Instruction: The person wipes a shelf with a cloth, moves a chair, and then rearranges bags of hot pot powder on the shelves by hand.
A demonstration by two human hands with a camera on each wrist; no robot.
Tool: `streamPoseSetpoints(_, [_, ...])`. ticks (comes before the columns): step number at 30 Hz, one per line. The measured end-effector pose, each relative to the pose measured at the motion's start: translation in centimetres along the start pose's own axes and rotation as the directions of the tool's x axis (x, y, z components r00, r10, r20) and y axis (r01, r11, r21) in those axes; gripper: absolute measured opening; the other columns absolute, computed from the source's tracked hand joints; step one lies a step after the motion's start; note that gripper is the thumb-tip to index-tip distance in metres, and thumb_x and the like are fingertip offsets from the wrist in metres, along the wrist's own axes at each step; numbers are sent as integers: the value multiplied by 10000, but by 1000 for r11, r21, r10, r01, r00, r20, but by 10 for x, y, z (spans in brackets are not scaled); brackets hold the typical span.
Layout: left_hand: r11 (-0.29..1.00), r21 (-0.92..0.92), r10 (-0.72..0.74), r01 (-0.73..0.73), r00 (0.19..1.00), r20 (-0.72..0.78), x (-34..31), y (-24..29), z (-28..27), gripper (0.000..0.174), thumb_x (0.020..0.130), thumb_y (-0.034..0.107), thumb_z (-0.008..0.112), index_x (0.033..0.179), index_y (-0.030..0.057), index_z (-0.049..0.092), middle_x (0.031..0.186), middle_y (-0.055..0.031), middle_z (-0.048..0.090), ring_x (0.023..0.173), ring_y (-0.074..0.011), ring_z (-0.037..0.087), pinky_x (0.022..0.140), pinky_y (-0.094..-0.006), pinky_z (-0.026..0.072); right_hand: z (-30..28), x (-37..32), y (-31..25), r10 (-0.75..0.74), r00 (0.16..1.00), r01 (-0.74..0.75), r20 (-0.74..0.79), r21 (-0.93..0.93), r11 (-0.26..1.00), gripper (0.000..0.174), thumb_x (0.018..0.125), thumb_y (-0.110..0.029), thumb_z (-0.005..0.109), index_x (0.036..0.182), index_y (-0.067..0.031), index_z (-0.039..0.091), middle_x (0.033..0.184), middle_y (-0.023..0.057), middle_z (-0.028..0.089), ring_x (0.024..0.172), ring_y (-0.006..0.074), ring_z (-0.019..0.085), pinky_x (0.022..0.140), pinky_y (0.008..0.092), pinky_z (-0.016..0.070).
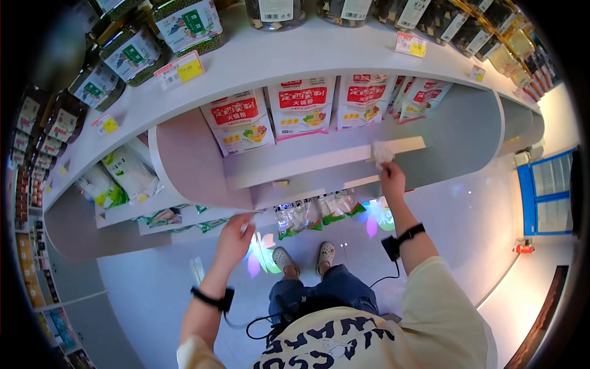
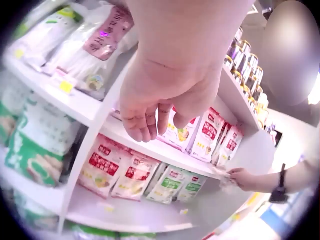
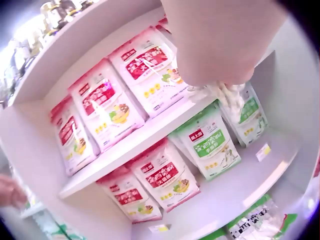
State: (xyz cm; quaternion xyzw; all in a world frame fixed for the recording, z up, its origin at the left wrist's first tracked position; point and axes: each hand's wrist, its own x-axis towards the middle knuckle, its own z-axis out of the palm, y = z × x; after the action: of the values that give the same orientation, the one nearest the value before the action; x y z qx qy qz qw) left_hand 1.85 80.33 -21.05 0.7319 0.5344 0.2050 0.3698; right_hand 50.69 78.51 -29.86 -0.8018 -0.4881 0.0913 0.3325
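Note:
My right hand (image 1: 393,181) holds a crumpled white cloth (image 1: 384,152) at the front edge of the middle shelf (image 1: 307,163). In the right wrist view the cloth (image 3: 230,97) shows below the fingers, overlapping a green-and-white packet (image 3: 250,117). My left hand (image 1: 233,237) hangs in front of the unit's lower left part, fingers loosely curled. Nothing shows in its grasp in the left wrist view, where the hand (image 2: 170,95) overlaps the shelf divider and red-and-white packets (image 2: 205,135).
Plastic jars (image 1: 190,27) with price tags line the counter top. Red-and-white packets (image 1: 301,107) stand on the middle shelf; more packets (image 3: 165,175) stand below. White bags (image 1: 129,172) fill the left compartment. Bagged goods (image 1: 298,215) lie low, near the person's feet. A blue-framed case (image 1: 553,190) stands right.

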Motion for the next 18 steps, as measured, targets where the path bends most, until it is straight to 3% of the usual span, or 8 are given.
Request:
streamPoseSetpoints(2, [984, 163, 82, -71, 995, -57, 52, 25, 14, 308, 887, 146, 609, 1167, 19, 588, 1161, -206, 621, 1058, -406, 598, 890, -439, 500, -15, -38, 4, 8, 982, -18, 191, 54, 998, 167, 847, -88, 575, 963, -64, 693, 887, 166, 686, 817, 325, 671, 737, 393, 529])
streamPoseSetpoints(4, [914, 393, 161, -100, 979, -125, 101, 20, 37, 404, 901, 191, 587, 1264, 28, 519, 1313, -196, 542, 1152, -388, 562, 937, -459, 488, -49, -81, -2, -7, 921, -7, 389, 36, 999, 156, 851, -126, 581, 947, -55, 681, 873, 182, 673, 818, 335, 665, 727, 410, 522])
streamPoseSetpoints(7, [836, 537, -39, 112, 989, -145, 158, -6, 67, 487, 906, 229, 566, 1338, 36, 453, 1449, -179, 417, 1240, -376, 506, 989, -475, 463, -100, -131, 19, 99, 759, -108, 643, -25, 994, 171, 836, -131, 548, 911, -58, 683, 843, 185, 664, 794, 345, 655, 715, 419, 520])
streamPoseSetpoints(9, [869, 447, -142, 212, 972, -185, 175, 7, 71, 533, 901, 216, 552, 1385, 33, 422, 1495, -178, 362, 1293, -387, 455, 1053, -470, 416, -144, -155, 33, 34, 749, -2, 662, -49, 999, 191, 809, -99, 532, 906, -57, 691, 834, 181, 669, 779, 344, 654, 709, 421, 522])
streamPoseSetpoints(10, [879, 400, -198, 260, 962, -190, 181, 11, 75, 557, 899, 210, 545, 1409, 32, 407, 1519, -177, 335, 1319, -393, 430, 1084, -468, 393, -166, -164, 40, 102, 748, -63, 656, -82, 995, 190, 804, -89, 534, 906, -49, 690, 816, 176, 664, 762, 323, 649, 702, 406, 519])
streamPoseSetpoints(12, [876, 422, -156, 233, 965, -210, 196, 0, 78, 548, 892, 212, 560, 1391, 37, 415, 1499, -164, 348, 1314, -370, 436, 1076, -460, 397, -202, -179, 55, 232, 732, -184, 641, -142, 973, 189, 794, -68, 539, 906, -34, 687, 779, 165, 653, 727, 281, 639, 688, 376, 511])
streamPoseSetpoints(15, [842, 496, -110, 214, 967, -231, 197, -6, 80, 535, 883, 206, 571, 1372, 37, 434, 1480, -160, 367, 1313, -358, 435, 1074, -453, 395, -237, -190, 77, 305, 762, -264, 572, -156, 952, 206, 787, -31, 509, 899, -24, 681, 753, 141, 645, 706, 239, 623, 674, 353, 502])
streamPoseSetpoints(18, [826, 523, -120, 212, 972, -204, 186, 0, 81, 519, 874, 195, 585, 1351, 31, 461, 1449, -163, 407, 1309, -354, 438, 1070, -449, 400, -249, -178, 72, 353, 775, -391, 524, -40, 919, 220, 793, -8, 489, 916, -15, 671, 755, 111, 638, 715, 200, 609, 677, 334, 490])
